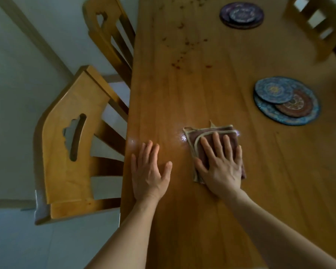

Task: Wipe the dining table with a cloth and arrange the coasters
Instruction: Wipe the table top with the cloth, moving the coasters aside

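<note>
Right hand [221, 167] flat — cloth [208, 133] directly beneath.

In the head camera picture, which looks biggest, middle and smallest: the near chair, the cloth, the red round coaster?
1. Near chair, biggest by far.
2. Cloth.
3. Red coaster, though it lies farther from the camera and is partly covered, so this is less sure.

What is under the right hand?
The right hand lies flat on a folded brown cloth with pale trim, on the wooden table. The tabletop beneath the cloth is hidden.
</note>
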Motion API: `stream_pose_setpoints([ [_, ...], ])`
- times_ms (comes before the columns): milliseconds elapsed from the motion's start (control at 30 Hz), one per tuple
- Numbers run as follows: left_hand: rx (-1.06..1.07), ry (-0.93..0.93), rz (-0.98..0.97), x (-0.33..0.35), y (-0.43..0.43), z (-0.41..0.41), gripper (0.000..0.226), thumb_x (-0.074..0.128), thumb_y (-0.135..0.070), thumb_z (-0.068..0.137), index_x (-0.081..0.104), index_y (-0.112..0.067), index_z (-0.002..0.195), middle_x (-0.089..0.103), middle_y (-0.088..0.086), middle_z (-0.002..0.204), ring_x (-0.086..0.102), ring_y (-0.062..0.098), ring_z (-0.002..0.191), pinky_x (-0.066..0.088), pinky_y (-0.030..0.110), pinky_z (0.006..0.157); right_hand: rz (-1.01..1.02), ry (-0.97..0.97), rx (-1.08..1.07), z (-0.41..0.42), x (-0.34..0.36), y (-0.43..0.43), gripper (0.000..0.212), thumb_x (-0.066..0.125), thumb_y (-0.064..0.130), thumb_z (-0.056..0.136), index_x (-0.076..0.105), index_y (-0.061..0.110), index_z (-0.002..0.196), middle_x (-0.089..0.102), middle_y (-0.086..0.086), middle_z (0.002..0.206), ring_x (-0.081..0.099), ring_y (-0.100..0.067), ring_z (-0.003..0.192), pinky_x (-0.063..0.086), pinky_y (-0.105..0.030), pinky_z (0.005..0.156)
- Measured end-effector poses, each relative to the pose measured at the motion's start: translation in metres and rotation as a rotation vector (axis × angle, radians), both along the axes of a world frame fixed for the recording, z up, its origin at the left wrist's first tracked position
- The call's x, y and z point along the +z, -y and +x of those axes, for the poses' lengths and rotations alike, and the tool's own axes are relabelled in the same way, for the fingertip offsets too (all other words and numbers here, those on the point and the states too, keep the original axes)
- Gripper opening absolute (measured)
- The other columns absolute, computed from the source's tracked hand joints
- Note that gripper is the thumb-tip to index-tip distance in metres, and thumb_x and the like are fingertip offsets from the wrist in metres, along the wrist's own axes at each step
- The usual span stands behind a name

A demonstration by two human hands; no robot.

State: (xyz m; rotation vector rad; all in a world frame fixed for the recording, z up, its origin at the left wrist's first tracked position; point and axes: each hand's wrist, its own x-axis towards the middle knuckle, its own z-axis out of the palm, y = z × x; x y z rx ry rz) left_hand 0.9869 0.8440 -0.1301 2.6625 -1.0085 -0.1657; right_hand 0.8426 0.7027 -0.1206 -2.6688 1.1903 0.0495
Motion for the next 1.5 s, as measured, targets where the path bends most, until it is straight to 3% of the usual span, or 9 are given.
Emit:
stream_pose_setpoints([
  [333, -0.205, -0.260, 0.097, 0.019, -0.013, 0.019, 0.081, 0.054, -0.037, 0.090, 0.006, -0.027, 0.155, -0.010, -0.003, 0.164, -0.018, 0.015, 0.148, -0.014, 0.044, 0.120, -0.021, -0.021, 0.155, -0.048, 0.004, -0.109, 0.067, 0.019, 0.075, 0.091, 0.009, 0.049, 0.151, 0.003, 0.011, 0.163, -0.007, -0.017, 0.151, 0.000, -0.051, 0.121],
  [500, -0.233, -0.580, 0.092, 0.045, -0.021, 0.028, 0.090, 0.064, -0.034, 0.090, 0.002, -0.032, 0.155, -0.021, -0.008, 0.161, -0.026, 0.016, 0.145, -0.016, 0.043, 0.117, -0.035, -0.092, -0.229, -0.095, 0.003, -0.119, 0.076, 0.009, 0.081, 0.086, 0.004, 0.045, 0.153, -0.001, 0.007, 0.164, -0.008, -0.019, 0.150, -0.002, -0.048, 0.122],
  [633, -0.283, -0.549, 0.209, 0.051, -0.019, 0.029, 0.093, 0.064, -0.035, 0.092, -0.005, -0.029, 0.155, -0.026, -0.003, 0.160, -0.028, 0.023, 0.144, -0.013, 0.048, 0.116, 0.040, -0.083, -0.489, -0.084, 0.004, -0.149, 0.077, 0.004, 0.074, 0.088, -0.003, 0.036, 0.155, -0.018, 0.000, 0.162, -0.023, -0.023, 0.147, -0.013, -0.047, 0.119],
  [767, -0.326, -0.501, 0.257, 0.048, -0.014, 0.031, 0.094, 0.062, -0.039, 0.092, -0.008, -0.027, 0.155, -0.029, 0.001, 0.159, -0.031, 0.024, 0.143, -0.015, 0.048, 0.115, 0.058, -0.040, -0.377, -0.049, 0.005, -0.191, 0.074, 0.012, 0.072, 0.091, -0.002, 0.036, 0.155, -0.018, -0.002, 0.162, -0.025, -0.027, 0.146, -0.018, -0.050, 0.116],
  [933, -0.366, -0.470, 0.323, 0.043, -0.010, 0.034, 0.094, 0.058, -0.042, 0.093, -0.011, -0.026, 0.154, -0.032, 0.002, 0.158, -0.033, 0.023, 0.142, -0.020, 0.046, 0.113, -0.003, -0.041, -0.321, -0.022, 0.001, -0.182, 0.074, 0.012, 0.075, 0.089, 0.011, 0.039, 0.154, 0.000, -0.001, 0.164, -0.010, -0.029, 0.150, -0.006, -0.057, 0.118],
  [1200, -0.338, -0.549, 0.291, 0.041, -0.008, 0.036, 0.098, 0.066, -0.037, 0.088, -0.006, -0.028, 0.154, -0.031, 0.000, 0.158, -0.033, 0.020, 0.142, -0.020, 0.043, 0.114, -0.019, -0.049, -0.420, 0.004, 0.000, -0.129, 0.076, 0.008, 0.077, 0.085, 0.001, 0.044, 0.153, -0.010, 0.003, 0.164, -0.016, -0.024, 0.149, -0.009, -0.053, 0.119],
  [1300, -0.313, -0.516, 0.262, 0.039, -0.006, 0.041, 0.090, 0.067, -0.038, 0.087, 0.006, -0.032, 0.153, -0.018, -0.004, 0.161, -0.021, 0.021, 0.147, -0.011, 0.044, 0.118, -0.040, -0.060, -0.468, 0.014, -0.001, -0.118, 0.077, 0.005, 0.077, 0.084, 0.002, 0.043, 0.153, -0.009, 0.002, 0.164, -0.014, -0.024, 0.150, -0.008, -0.053, 0.119],
  [1367, -0.313, -0.406, 0.250, 0.042, 0.002, 0.055, 0.074, 0.064, -0.041, 0.088, 0.021, -0.035, 0.148, 0.004, -0.003, 0.159, 0.003, 0.023, 0.147, 0.010, 0.044, 0.121, -0.048, -0.063, -0.520, 0.024, -0.002, -0.112, 0.079, 0.002, 0.078, 0.082, 0.003, 0.043, 0.153, -0.007, 0.002, 0.164, -0.012, -0.025, 0.150, -0.007, -0.054, 0.119],
  [1500, -0.454, -0.337, 0.304, 0.055, 0.034, 0.099, 0.068, 0.066, -0.032, 0.088, 0.029, -0.035, 0.145, 0.016, 0.000, 0.149, 0.029, 0.024, 0.133, 0.039, 0.038, 0.106, -0.053, -0.041, -0.652, 0.049, -0.004, -0.095, 0.080, 0.003, 0.078, 0.082, 0.008, 0.043, 0.153, -0.004, 0.001, 0.164, -0.009, -0.026, 0.150, -0.007, -0.054, 0.118],
])
